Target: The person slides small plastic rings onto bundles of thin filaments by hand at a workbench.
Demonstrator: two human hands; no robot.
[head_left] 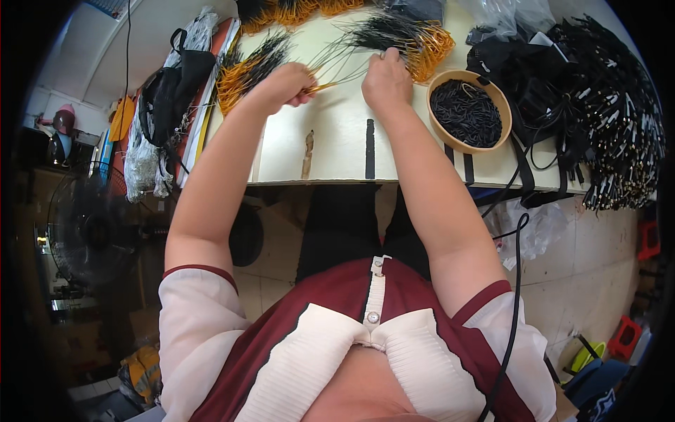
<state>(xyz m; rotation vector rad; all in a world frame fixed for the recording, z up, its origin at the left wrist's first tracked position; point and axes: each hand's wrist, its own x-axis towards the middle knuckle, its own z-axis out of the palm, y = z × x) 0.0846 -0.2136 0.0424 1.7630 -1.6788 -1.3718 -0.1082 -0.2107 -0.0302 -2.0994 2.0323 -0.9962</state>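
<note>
My left hand (287,86) is closed with the orange end of a thin cord (325,86) at its fingers. My right hand (388,79) is closed too, fingertips pinched at the dark strands; what exactly sits between them is too small to make out. Thin dark cords stretch across the gap between both hands. Beside the left hand lies a bundle of black-and-orange cords (239,74). A second such bundle (422,43) fans out just beyond the right hand. Right of that hand stands a tan round bowl (485,148) full of small black slender pieces (464,112).
More orange-and-black bundles (295,10) lie at the table's far edge. On the right are a heap of black cords with pale tips (605,119), black straps and clear plastic bags (503,17). White strands (144,151) hang at the left, near a standing fan (91,228).
</note>
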